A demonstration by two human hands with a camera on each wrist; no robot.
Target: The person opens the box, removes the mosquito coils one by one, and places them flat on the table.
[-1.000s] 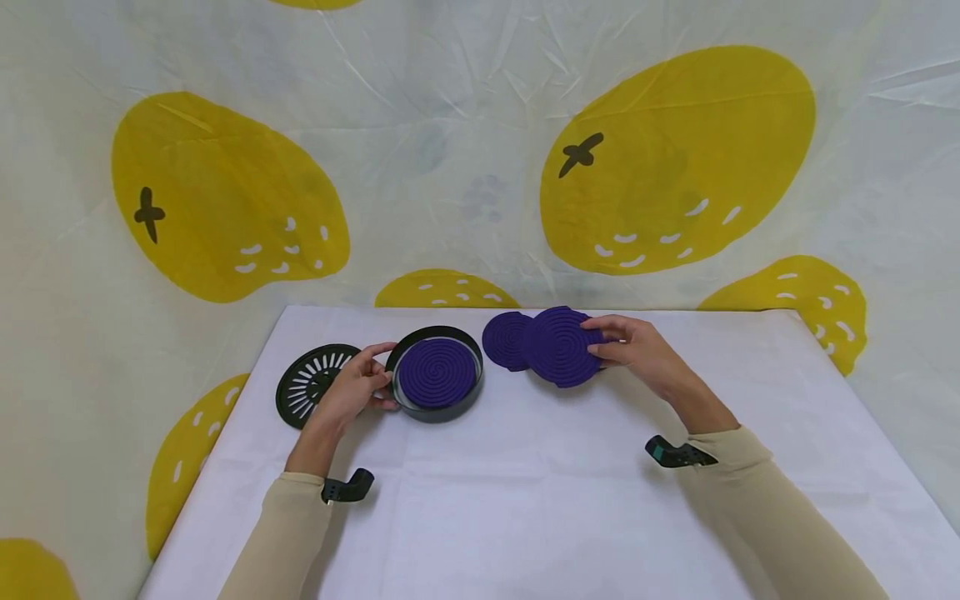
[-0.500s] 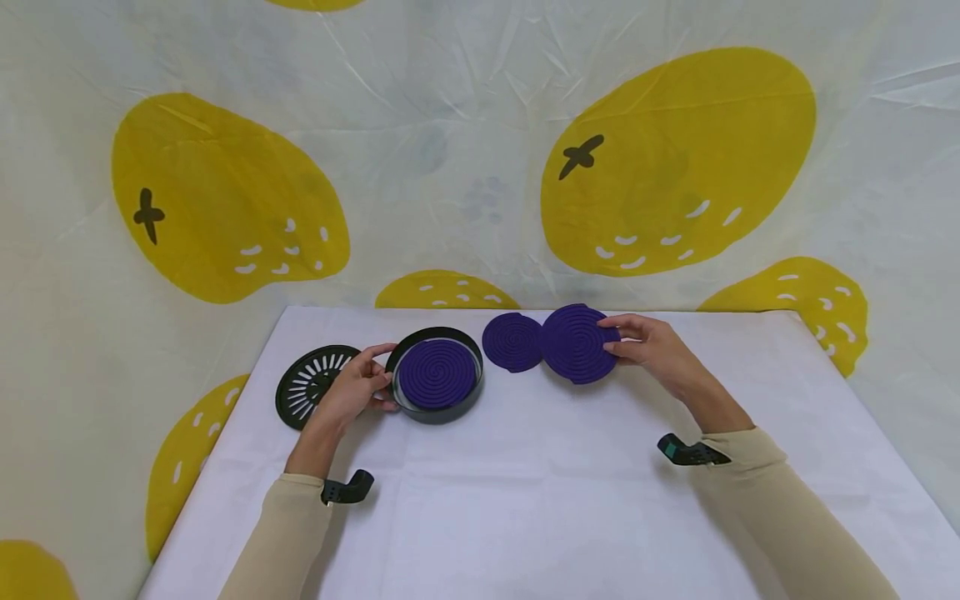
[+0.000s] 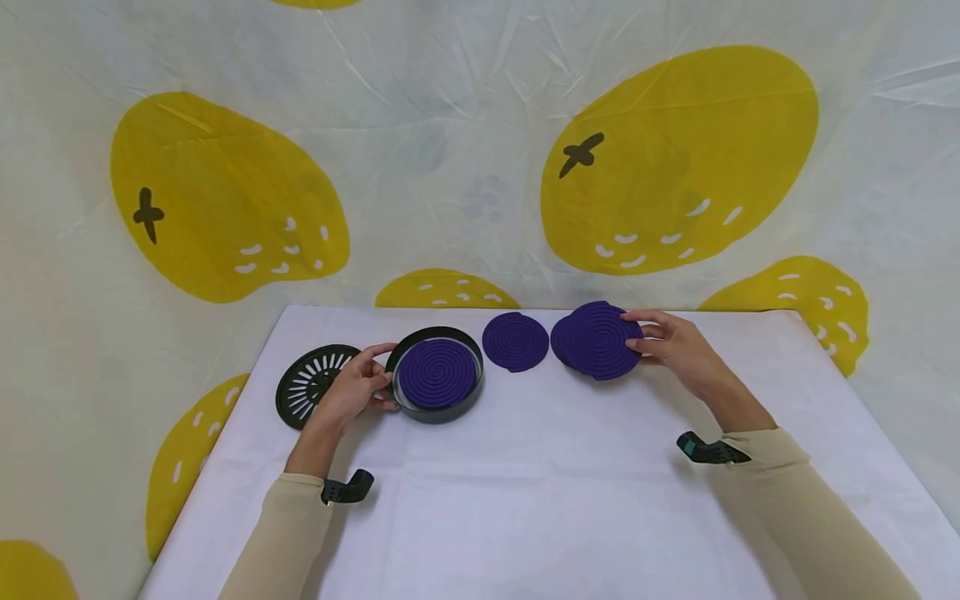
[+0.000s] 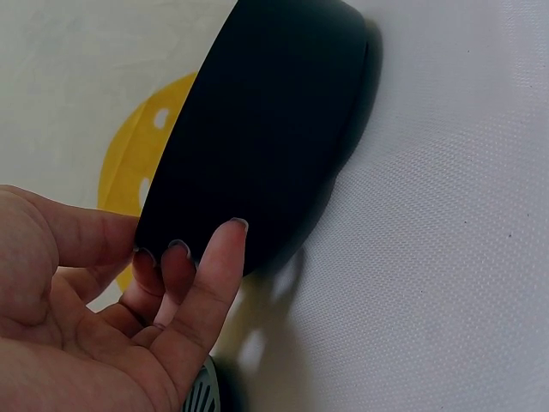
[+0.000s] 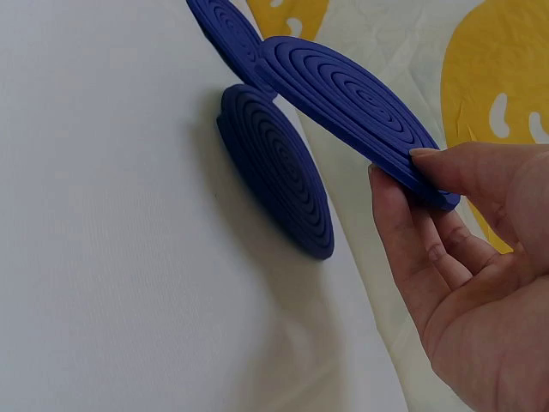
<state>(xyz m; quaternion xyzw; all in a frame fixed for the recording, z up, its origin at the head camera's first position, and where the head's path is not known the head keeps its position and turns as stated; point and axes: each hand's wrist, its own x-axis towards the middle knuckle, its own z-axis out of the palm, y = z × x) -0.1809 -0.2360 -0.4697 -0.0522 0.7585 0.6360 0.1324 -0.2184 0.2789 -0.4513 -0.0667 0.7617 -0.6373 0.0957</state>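
My right hand (image 3: 675,346) pinches a purple spiral-grooved coaster (image 3: 603,340) by its right edge, thumb on top and fingers beneath. In the right wrist view that coaster (image 5: 352,99) is raised above another coaster (image 5: 279,172) lying on the table. A further coaster (image 3: 515,342) lies to their left. My left hand (image 3: 354,387) grips the left side of a round black holder (image 3: 437,415), fingertips at its rim and outer wall. Inside the holder sits a purple coaster (image 3: 437,373). The left wrist view shows the holder's dark outer wall (image 4: 257,129) but hides its inside.
A black slotted round lid (image 3: 303,387) lies left of the holder, partly covered by my left hand. White cloth (image 3: 510,508) covers the table. Behind its back edge hangs a lemon-patterned curtain (image 3: 450,167).
My right hand has moved right with the raised coaster, uncovering the coaster beside the holder; another coaster now shows partly beneath the held one. My left hand and the holder stay put.
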